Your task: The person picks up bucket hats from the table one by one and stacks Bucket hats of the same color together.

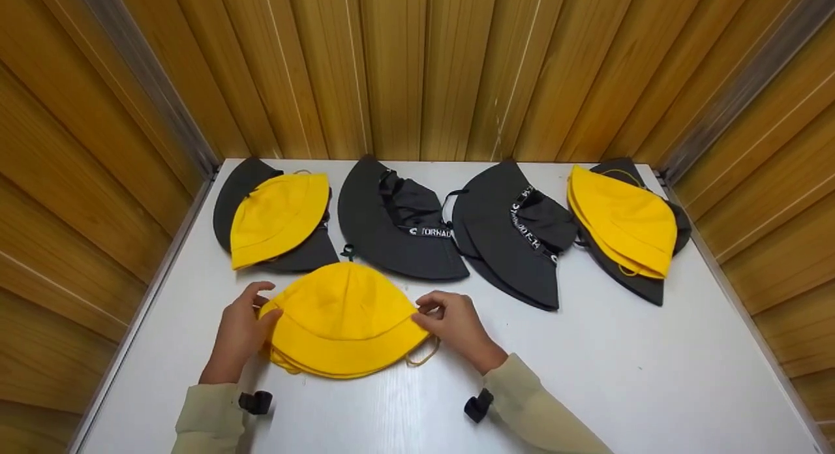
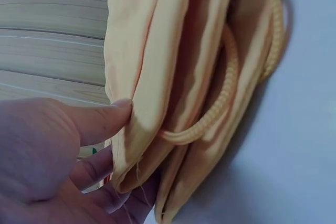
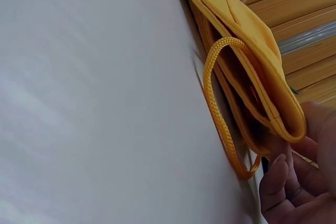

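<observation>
A yellow bucket hat [image 1: 346, 307], folded flat, lies on top of other yellow layers on the white table, its crown away from me and its curved brim toward me. My left hand [image 1: 240, 330] pinches its left end, with the thumb on top of the fabric [image 2: 149, 82] and the fingers behind and below. At the opposite end my right hand [image 1: 460, 323] grips the corner between thumb and fingers. A yellow cord [image 3: 208, 80] loops out from between the layers near the right hand. Another cord loop [image 2: 275, 24] shows on the left side.
Behind lies a row of hats: a yellow hat [image 1: 280, 219] over a black one [image 1: 228, 203], a black bucket hat [image 1: 365, 226], overlapping black hats [image 1: 502, 245], and yellow hats [image 1: 623, 222] over black at right. Wood-patterned walls [image 1: 391, 69] enclose the white table [image 1: 620, 376].
</observation>
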Action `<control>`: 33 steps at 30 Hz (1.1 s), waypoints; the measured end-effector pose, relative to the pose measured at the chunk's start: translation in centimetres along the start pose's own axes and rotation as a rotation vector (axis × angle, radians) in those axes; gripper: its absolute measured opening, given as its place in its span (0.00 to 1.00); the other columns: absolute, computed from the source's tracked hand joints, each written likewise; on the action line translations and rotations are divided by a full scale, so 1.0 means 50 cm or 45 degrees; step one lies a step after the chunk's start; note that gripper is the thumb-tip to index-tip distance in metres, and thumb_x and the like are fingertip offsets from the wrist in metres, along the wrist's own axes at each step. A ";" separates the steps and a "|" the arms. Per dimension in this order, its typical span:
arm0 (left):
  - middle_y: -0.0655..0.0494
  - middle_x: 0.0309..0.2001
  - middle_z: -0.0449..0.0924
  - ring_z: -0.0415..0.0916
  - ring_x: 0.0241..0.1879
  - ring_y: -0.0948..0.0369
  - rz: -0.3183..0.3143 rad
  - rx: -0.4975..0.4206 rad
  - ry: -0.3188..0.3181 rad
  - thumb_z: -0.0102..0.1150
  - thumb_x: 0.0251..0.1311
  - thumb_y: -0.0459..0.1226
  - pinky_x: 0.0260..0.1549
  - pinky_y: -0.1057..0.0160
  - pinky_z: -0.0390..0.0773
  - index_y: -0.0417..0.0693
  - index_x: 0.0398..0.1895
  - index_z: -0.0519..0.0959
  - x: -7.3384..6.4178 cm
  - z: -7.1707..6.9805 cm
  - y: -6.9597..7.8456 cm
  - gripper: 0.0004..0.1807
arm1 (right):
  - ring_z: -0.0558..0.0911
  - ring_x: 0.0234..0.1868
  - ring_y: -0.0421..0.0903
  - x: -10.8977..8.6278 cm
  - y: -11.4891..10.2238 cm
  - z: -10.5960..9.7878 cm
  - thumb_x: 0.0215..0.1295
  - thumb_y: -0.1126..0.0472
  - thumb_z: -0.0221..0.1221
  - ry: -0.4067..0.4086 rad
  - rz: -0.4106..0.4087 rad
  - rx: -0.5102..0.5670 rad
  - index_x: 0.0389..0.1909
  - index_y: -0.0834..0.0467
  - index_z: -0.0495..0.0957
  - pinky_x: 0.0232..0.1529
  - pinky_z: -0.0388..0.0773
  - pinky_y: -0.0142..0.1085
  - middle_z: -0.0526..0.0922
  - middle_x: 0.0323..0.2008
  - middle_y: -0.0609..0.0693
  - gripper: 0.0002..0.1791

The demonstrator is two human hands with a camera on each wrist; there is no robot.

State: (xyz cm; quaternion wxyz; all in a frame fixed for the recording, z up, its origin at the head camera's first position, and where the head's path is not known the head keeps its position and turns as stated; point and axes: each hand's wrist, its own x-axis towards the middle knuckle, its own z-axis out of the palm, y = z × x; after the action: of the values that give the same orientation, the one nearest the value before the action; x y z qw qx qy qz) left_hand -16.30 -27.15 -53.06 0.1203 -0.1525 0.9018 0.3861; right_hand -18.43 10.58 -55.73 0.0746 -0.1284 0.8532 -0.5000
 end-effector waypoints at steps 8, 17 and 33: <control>0.35 0.65 0.71 0.72 0.54 0.44 0.049 0.159 0.009 0.59 0.72 0.35 0.59 0.45 0.79 0.48 0.76 0.62 -0.011 0.003 0.030 0.31 | 0.84 0.28 0.39 0.003 0.004 -0.011 0.64 0.55 0.71 0.018 -0.013 -0.023 0.44 0.58 0.87 0.28 0.81 0.29 0.90 0.38 0.50 0.13; 0.46 0.82 0.49 0.41 0.81 0.39 0.541 0.436 0.050 0.67 0.66 0.50 0.77 0.34 0.50 0.58 0.79 0.63 -0.053 0.085 0.102 0.40 | 0.84 0.29 0.41 0.024 0.008 -0.100 0.64 0.55 0.71 0.189 -0.032 -0.185 0.41 0.53 0.88 0.31 0.80 0.29 0.91 0.38 0.47 0.08; 0.52 0.85 0.35 0.26 0.82 0.40 0.504 0.475 -0.288 0.66 0.60 0.61 0.76 0.31 0.26 0.68 0.82 0.52 -0.027 0.147 0.085 0.50 | 0.80 0.44 0.52 0.043 0.136 -0.419 0.72 0.50 0.63 0.472 0.245 -0.441 0.48 0.58 0.85 0.46 0.76 0.37 0.87 0.44 0.57 0.16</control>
State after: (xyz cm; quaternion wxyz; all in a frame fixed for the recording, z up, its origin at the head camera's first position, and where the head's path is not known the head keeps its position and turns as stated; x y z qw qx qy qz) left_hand -15.89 -18.74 -54.74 0.1684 0.0950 0.9503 0.2440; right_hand -26.83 30.59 -51.43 -0.0587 0.0360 0.9334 -0.3523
